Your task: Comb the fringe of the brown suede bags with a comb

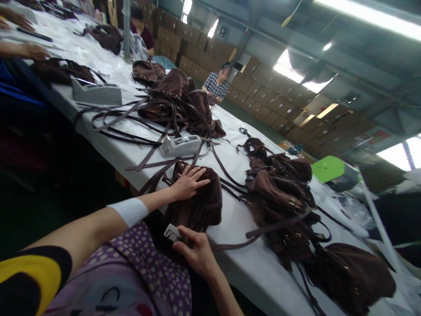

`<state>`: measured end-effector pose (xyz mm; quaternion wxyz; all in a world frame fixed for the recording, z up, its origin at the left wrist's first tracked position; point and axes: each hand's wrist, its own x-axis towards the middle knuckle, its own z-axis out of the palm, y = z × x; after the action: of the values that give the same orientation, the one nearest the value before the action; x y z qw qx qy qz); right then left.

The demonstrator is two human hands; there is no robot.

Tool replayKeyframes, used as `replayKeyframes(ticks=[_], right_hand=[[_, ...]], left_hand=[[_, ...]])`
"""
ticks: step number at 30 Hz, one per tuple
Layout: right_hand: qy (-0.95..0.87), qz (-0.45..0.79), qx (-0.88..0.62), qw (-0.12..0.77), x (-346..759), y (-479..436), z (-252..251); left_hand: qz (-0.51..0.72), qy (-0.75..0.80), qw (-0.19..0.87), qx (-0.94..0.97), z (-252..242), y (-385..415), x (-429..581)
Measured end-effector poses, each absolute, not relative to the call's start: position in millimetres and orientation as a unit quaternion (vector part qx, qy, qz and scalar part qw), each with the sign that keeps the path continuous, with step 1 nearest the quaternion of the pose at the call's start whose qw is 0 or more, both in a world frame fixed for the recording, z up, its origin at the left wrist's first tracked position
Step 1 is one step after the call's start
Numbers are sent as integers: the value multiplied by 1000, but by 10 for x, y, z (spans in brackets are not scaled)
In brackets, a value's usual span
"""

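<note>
Head view, item list. Loose brown straps point(144, 136) and a white tape dispenser point(180, 145) lay just beyond my brown suede bag point(204, 206); heaped brown bags point(279, 184) crowded its right side. Bag contents: could not tell. The bag overhung the near edge of the table point(256, 272), with bare cloth alongside. My left hand point(189, 182) lay flat on the bag, fingers spread; my right hand point(195, 252) was clamped around a small brush point(171, 232).

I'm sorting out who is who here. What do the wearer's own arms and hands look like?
Both hands are bare, no gloves. The left hand has a white band around the wrist and a short yellow and black sleeve at the upper arm. The right hand shows a bare forearm with no band or sleeve in view.
</note>
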<state>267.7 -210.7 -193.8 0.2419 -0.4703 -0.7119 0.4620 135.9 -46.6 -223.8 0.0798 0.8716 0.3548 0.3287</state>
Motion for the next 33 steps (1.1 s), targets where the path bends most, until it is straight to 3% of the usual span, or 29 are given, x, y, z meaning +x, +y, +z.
replayKeyframes(ticks=[3, 6, 9, 19, 25, 29, 33], right_hand=[[-674, 504, -467, 270, 2767, -2140, -1934], [-652, 527, -466, 284, 2773, -2147, -1949], [-625, 536, -474, 312, 2718, -2156, -1981], [-685, 461, -479, 298, 2601, -2345, -1706], [-749, 504, -336, 267, 2409, -2609, -1386], [-701, 352, -521, 335, 2586, -2349, -1494], [-715, 229, -594, 290, 2796, -1991, -1785]], left_hand=[[454, 334, 270, 781, -2191, -901, 1247], [374, 253, 408, 794, -2321, -1186, 1215], [326, 210, 345, 855, -2552, -1186, 1304], [355, 159, 178, 904, -2856, -1027, 1513], [358, 223, 111, 900, -2806, -869, 1608], [341, 168, 90, 921, -2674, -1030, 1560], [290, 41, 103, 951, -2536, -1488, 1279]])
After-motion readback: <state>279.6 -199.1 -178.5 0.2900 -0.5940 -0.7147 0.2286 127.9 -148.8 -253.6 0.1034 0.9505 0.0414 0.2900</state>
